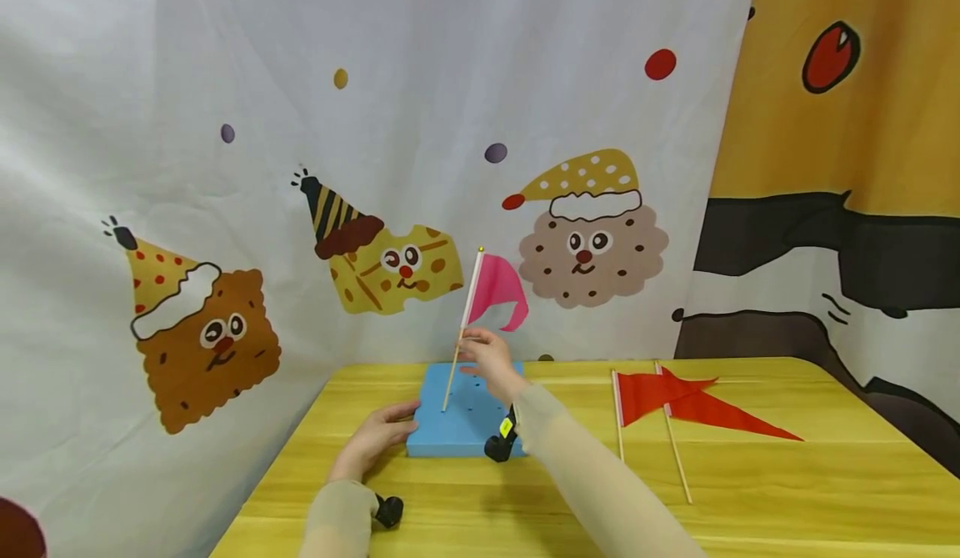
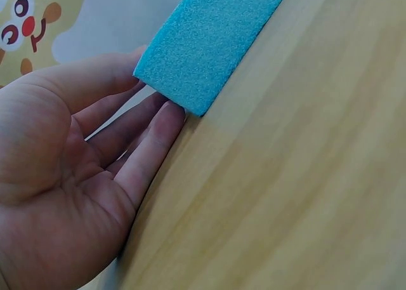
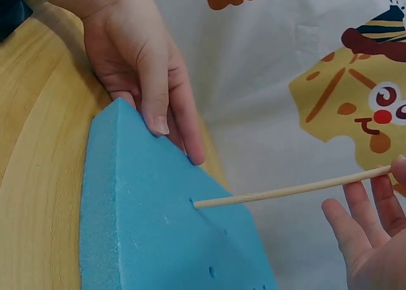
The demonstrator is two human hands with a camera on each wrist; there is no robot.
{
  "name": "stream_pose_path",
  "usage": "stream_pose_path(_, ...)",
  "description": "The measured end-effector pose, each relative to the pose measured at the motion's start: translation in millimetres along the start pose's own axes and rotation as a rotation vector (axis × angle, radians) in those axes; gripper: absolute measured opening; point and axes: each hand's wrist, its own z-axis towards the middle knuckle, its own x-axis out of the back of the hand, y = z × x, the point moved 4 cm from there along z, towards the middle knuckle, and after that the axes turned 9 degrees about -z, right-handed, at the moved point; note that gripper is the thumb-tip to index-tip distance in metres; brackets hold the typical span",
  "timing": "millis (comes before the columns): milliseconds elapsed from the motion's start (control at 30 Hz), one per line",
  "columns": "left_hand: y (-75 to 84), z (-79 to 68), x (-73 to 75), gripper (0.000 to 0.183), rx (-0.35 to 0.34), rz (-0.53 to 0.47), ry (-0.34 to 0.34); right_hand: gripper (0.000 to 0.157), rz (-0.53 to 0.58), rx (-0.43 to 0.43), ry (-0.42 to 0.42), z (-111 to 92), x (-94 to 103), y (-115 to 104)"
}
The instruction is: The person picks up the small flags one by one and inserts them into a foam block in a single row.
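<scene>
My right hand (image 1: 491, 364) has the pink flag (image 1: 497, 283) pinched by its stick (image 3: 285, 192), mid-frame, tip at a hole in the blue foam block (image 1: 442, 437), can't tell if it's in. Left hand (image 1: 379, 431), fingers pretty relaxed, touches the block's left edge. Red flags (image 1: 639, 397) lie center-right.

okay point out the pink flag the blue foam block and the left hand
Pink flag (image 1: 494, 281): head view, on its cloth.
Blue foam block (image 1: 463, 426): head view, top face.
Left hand (image 2: 73, 172): left wrist view, palm.

No readable text
Yellow label (image 1: 506, 428) on black right-wrist camera (image 1: 497, 448), over blue block (image 1: 442, 441) near right corner in head view; marking too small
</scene>
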Motion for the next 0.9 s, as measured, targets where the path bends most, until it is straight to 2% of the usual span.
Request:
stream_pose_path(333,1.1,2.4,-0.8,0.053,0.001,-0.005,0.021,0.028,-0.035,-0.018,-0.029,0.8,-5.9,6.1)
stream_pose_path(500,1.7,2.2,-1.3,0.054,0.002,-0.004,0.014,0.027,-0.055,-0.035,-0.067,-0.4,-8.6,8.2)
stream_pose_path(700,1.7,2.5,-1.2,0.054,0.002,0.000,0.004,0.024,-0.050,-0.033,-0.054,4.0,-9.3,15.0)
stream_pose_path(900,0.3,2.4,0.1,0.054,0.000,0.003,-0.007,0.028,-0.067,-0.052,-0.061,4.4,-7.4,18.2)
